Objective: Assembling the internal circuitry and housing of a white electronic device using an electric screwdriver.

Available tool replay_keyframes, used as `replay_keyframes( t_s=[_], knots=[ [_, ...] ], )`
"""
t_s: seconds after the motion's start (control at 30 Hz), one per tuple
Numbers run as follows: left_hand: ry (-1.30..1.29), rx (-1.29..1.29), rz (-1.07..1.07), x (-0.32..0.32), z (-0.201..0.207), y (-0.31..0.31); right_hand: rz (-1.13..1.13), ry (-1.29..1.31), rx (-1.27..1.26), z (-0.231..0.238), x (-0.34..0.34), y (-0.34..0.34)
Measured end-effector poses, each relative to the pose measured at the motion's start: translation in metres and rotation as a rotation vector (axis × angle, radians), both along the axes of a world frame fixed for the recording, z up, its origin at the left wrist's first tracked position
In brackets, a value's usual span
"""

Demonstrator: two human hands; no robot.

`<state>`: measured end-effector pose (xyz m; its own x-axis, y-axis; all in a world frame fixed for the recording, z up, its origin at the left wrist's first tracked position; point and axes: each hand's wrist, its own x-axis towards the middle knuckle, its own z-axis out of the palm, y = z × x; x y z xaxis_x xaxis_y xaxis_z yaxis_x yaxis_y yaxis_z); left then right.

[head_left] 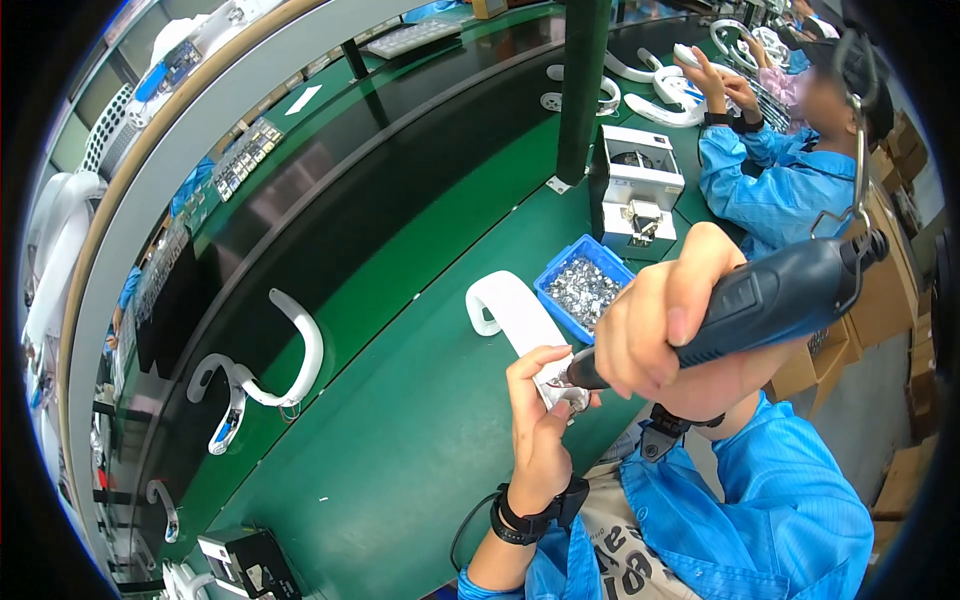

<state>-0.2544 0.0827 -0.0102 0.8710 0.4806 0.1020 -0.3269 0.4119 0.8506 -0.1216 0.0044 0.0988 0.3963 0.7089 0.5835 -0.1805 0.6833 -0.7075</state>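
My right hand [670,315] is closed around a dark electric screwdriver [775,300], which hangs from a metal hook at its rear end. Its tip meets the end of a white curved plastic part [515,305]. That end is gripped by my left hand [540,430], with the fingers on one side and the thumb on the other. The far end of the part curls like a hook above the green table. Just beyond my right hand stands a blue bin [578,285] full of small metal pieces, partly hidden by that hand. The screw point itself is too small to make out.
More white curved parts [300,350] lie on the green table [400,440] to the left. A silver boxy machine [638,190] stands behind the bin, beside a green post [582,100]. At the right, a co-worker in blue [760,180] handles a white part. Cardboard boxes [880,310] line the floor.
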Motion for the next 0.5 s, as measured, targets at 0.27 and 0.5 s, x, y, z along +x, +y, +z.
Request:
replay_keyframes(
  t_s=[0.27, 0.5],
  knots=[
    [-0.015, 0.018, -0.043, 0.001, -0.007, 0.002, -0.015, -0.056, 0.013, -0.003, 0.006, -0.002],
    [0.041, 0.185, 0.113, 0.006, 0.000, -0.004, 0.013, 0.036, -0.009, 0.004, -0.003, -0.003]
  ],
)
